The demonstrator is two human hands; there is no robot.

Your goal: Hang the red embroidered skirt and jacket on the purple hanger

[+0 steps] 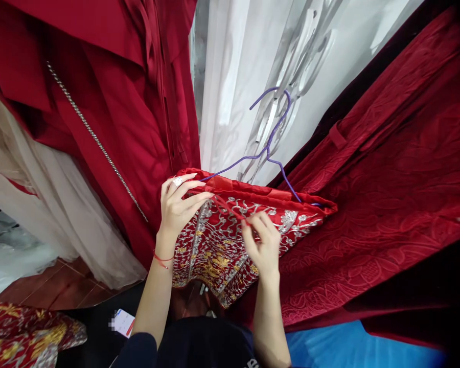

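A red skirt [222, 250] with silver and gold embroidery hangs on a purple wire hanger [268, 145], whose shoulders go inside the skirt's top edge. My left hand [178, 207] is closed on the left end of that edge, fingers over the front and a ring on one of them. A thin red cord [228, 207] runs from near my left fingertips across the embroidery. My right hand [262, 237] pinches the cord's other end in front of the skirt, slightly blurred.
Dark red garments hang at the left [111, 117] and right [387, 204]. White fabric [230, 76] hangs behind the hanger. Another embroidered red garment [26, 335] and a white tag-like card [123, 323] lie low at the left. Blue fabric [360, 347] shows at lower right.
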